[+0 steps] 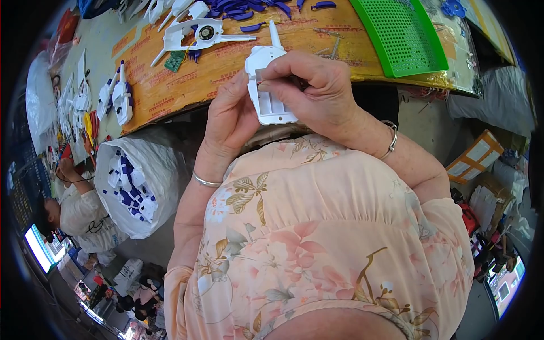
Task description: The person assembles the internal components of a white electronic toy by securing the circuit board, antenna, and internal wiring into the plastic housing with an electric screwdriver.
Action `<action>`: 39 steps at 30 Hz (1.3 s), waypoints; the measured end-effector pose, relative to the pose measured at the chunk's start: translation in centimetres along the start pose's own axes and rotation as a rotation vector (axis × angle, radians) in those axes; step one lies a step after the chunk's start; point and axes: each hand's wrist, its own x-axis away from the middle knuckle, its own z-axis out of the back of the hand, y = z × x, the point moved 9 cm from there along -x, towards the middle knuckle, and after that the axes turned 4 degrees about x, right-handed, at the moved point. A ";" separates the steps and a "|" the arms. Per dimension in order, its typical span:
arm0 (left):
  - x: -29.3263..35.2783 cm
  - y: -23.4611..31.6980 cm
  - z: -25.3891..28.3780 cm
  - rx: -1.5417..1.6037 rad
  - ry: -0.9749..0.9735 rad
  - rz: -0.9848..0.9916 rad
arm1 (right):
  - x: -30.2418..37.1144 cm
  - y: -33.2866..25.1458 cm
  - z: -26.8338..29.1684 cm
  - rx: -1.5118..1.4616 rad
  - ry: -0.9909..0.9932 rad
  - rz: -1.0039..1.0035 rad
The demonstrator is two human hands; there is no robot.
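In front of my chest is a white plastic housing point(274, 109) with a narrow stem pointing away from me and open slots at its near end. My left hand point(229, 116) grips it along its left side. Over its middle, the thumb and forefinger of my right hand point(317, 90) are pinched together at the slots. Whatever lies between those fingertips is too small or hidden to make out. Beyond the housing, a white shell point(190, 35) with a round dark part and wires lies on the table, a green circuit board point(175, 60) beside it.
Purple curved pieces point(241, 7) lie heaped at the table's far side. A green perforated tray point(401, 37) stands at the right, near some springs point(334, 48). White-and-purple assembled units point(122, 99) are at the left. Below them, a white sack point(164, 170) holds parts. Another person point(85, 212) sits left.
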 end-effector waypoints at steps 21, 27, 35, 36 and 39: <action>0.3 0.1 0.0 0.004 -0.013 0.015 | -0.3 -2.1 -0.1 0.189 -0.048 0.124; 0.3 0.0 -0.4 0.048 -0.053 0.027 | -0.3 -1.8 -0.2 0.172 -0.065 0.098; 0.3 0.3 0.7 -0.022 0.035 -0.011 | -0.2 -1.8 0.0 0.161 -0.030 0.118; 0.3 0.3 0.5 -0.011 0.010 -0.003 | -0.2 -1.8 -0.1 0.163 -0.031 0.128; 0.4 0.3 0.2 0.008 -0.010 -0.001 | -0.2 -2.1 -0.2 0.179 -0.047 0.128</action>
